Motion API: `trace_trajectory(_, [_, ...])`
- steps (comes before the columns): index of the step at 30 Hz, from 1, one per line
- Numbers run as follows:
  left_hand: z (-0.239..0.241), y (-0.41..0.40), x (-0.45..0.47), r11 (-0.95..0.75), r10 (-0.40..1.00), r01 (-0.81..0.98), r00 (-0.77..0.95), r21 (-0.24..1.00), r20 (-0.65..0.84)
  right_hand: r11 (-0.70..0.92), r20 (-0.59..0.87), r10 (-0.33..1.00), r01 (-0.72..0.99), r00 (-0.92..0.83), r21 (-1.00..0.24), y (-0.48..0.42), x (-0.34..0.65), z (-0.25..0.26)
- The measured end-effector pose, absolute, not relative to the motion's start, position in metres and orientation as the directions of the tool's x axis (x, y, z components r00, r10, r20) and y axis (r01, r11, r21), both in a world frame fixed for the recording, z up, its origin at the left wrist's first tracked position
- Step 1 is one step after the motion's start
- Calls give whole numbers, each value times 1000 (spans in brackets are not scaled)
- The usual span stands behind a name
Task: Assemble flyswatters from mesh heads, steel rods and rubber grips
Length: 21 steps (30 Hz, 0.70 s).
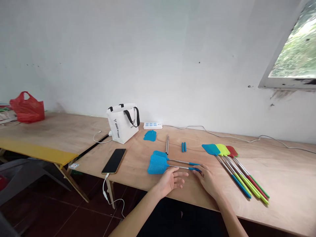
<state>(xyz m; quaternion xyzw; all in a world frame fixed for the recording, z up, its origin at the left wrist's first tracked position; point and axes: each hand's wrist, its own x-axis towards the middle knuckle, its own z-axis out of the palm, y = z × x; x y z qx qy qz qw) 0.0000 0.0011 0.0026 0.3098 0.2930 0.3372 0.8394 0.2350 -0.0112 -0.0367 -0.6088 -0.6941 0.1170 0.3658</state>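
Head view: two fly swatters lie side by side on the wooden table (283, 171), directly beyond the hands. The near blue fly swatter (158, 165) and the far blue fly swatter (160, 153) share one orientation: long axes run left to right, mesh heads left, grips right. The right hand (206, 179) is nearer the grips; its fingers and thumb bend around the near grip's end, but whether they pinch it cannot be told. The left hand (171, 180) is spread, holding nothing, just beside the near shaft, close to the mesh head. Loose blue grips (184, 147) and metal tubes (167, 144) lie farther back; assorted coloured fly swatters (240, 174) lie diagonally to the right.
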Motion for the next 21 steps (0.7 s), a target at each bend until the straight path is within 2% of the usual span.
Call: trace_trajectory(21, [9, -4, 1, 578, 746, -362, 598, 731, -293, 265, 437, 900, 812, -13, -520, -8, 237, -47])
